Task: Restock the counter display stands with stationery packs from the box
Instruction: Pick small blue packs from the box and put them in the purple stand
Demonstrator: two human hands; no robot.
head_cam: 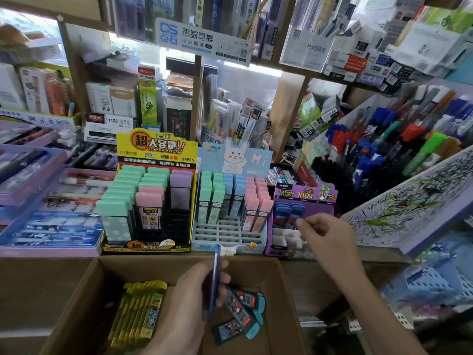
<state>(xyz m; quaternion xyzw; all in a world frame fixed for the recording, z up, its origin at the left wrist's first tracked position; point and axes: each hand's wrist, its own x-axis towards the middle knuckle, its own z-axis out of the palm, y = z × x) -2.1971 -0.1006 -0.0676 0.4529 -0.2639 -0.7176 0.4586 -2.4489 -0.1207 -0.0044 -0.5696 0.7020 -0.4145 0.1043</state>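
A cardboard box (84, 298) sits at the bottom centre with yellow lead packs (139, 311) on its left and blue character packs (243, 311) on its right. My left hand (189, 306) hovers over the box and grips one blue pack (215, 275) upright. My right hand (325, 242) reaches to the purple display stand (304, 194); thumb and forefinger pinch the lower right corner of a blue pack (289, 212) standing in its top row. The stand's white slots below that row are bare. To its left stand a light-blue rabbit stand (230, 233) and a yellow stand (153, 149), both partly filled.
Purple trays of pens (51, 226) lie at the left. A sloped rack of markers (384, 155) and a scribbled test board (414, 206) rise at the right. Shelves crowded with boxed stationery (230, 111) stand behind. A blue perforated basket (430, 280) is at the lower right.
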